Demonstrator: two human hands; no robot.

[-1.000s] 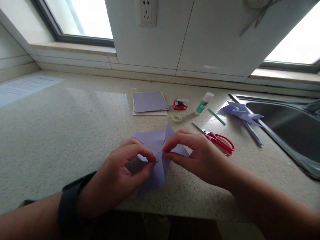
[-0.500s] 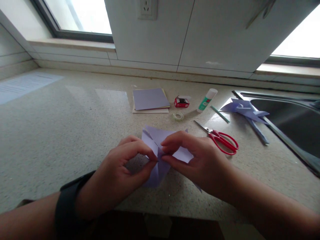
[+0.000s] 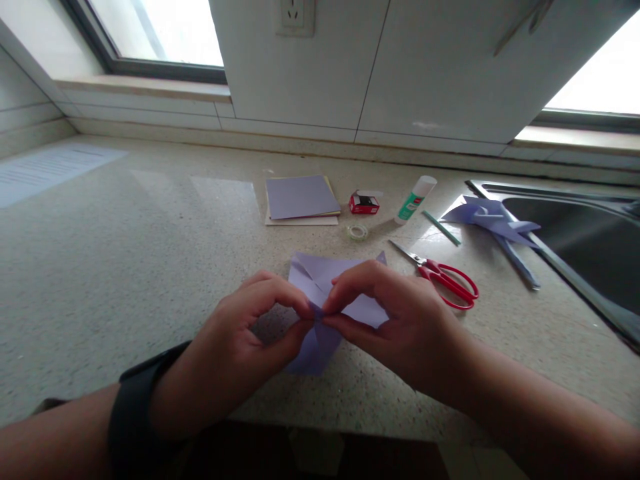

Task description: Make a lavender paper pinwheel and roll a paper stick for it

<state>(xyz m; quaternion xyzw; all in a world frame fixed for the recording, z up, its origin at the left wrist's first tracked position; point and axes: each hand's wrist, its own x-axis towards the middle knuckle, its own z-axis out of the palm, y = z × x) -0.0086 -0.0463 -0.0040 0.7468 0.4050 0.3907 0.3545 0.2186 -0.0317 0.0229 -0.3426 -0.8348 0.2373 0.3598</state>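
1. The left hand point(image 3: 235, 350) and right hand point(image 3: 400, 320) are pinching the purple paper point(image 3: 325, 293) at its centre, fingers clamped on the folds from both sides.
2. The paper is resting on the near edge of the bench point(image 3: 125, 267), its flaps spreading far and near of the fingertips.
3. The sink point(image 3: 590, 247) is lying at far right; a purple pinwheel point(image 3: 493, 220) is resting against its rim.

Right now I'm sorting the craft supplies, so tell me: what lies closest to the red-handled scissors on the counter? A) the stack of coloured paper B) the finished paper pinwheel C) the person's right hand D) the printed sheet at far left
C: the right hand, pinching the lilac paper, lies just beside the scissors, nearer than anything else listed.
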